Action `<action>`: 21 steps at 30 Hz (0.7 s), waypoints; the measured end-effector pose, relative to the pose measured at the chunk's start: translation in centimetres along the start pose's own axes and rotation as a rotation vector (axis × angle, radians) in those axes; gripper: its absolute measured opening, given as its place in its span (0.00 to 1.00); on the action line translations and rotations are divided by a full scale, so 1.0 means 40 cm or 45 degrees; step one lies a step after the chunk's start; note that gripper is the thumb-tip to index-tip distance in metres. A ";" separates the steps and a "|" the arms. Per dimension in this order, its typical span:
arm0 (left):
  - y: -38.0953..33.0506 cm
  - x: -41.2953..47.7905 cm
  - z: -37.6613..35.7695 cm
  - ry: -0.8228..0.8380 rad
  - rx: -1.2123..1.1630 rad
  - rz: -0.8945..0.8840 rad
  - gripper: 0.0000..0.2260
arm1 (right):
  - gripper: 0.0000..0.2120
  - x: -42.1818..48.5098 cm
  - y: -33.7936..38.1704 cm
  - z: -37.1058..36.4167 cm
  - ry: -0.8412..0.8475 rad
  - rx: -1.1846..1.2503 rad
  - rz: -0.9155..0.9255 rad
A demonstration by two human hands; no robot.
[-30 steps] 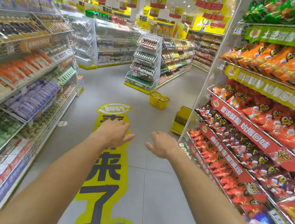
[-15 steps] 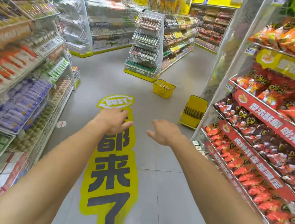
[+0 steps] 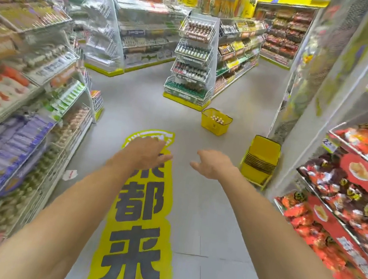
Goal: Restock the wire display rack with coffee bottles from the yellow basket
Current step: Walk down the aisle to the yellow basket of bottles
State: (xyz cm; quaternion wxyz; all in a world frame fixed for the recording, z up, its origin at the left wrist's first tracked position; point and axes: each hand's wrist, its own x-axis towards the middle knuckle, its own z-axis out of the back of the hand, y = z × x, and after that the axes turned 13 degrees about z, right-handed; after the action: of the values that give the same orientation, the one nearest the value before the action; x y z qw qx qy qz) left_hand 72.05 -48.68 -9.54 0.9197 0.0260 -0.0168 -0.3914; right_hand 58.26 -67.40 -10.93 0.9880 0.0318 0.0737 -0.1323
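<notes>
I see my left hand point(image 3: 146, 151) and right hand point(image 3: 213, 164) held out ahead, fingers relaxed, loosely together, holding nothing. The yellow plastic basket point(image 3: 212, 126) of small coffee bottles point(image 3: 217, 119) sits on the floor beside the white tiered wire display rack point(image 3: 194, 57)

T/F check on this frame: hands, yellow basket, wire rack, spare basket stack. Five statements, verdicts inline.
1. The left hand and right hand hold nothing. True.
2. The yellow basket sits on the floor beside the wire display rack. True.
3. The yellow basket is empty. False: bottle tops show inside it.
4. One hand touches the yellow basket. False: both hands are in the air, well short of it.
5. The stacked baskets stand on the aisle's left. False: the stacked baskets stand on the right, by the snack shelving.
</notes>
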 end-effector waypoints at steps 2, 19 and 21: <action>-0.002 0.102 0.005 0.006 -0.008 -0.011 0.29 | 0.28 0.077 -0.053 0.024 -0.010 -0.013 0.007; 0.104 1.190 -0.031 0.055 0.019 -0.136 0.29 | 0.25 0.903 -0.470 0.190 -0.018 -0.005 -0.221; 0.139 1.335 0.004 0.024 0.025 -0.115 0.30 | 0.25 1.011 -0.517 0.242 -0.067 0.024 -0.235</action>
State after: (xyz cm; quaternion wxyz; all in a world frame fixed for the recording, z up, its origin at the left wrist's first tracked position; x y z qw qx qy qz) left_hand 113.05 -83.34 -8.48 0.9009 0.0396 -0.0107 -0.4321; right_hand 92.68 -98.49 -8.48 0.9728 0.0306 0.0492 -0.2242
